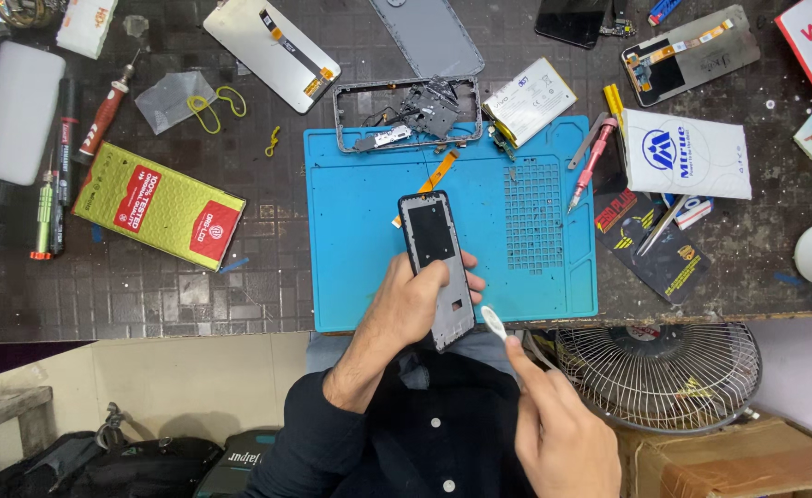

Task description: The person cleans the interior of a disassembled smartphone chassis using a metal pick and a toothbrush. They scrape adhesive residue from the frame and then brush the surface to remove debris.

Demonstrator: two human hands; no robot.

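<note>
At frame centre, the left hand (406,309) gripped a stripped grey phone frame (436,267); the right hand (554,424) pinched a white plastic pry tool (494,322); reassembly remained.

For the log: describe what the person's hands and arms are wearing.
Both hands, left hand and right hand, are bare: no gloves, rings or watch visible. The left arm has a dark sleeve ending at the wrist. The right sleeve is out of view.
</note>
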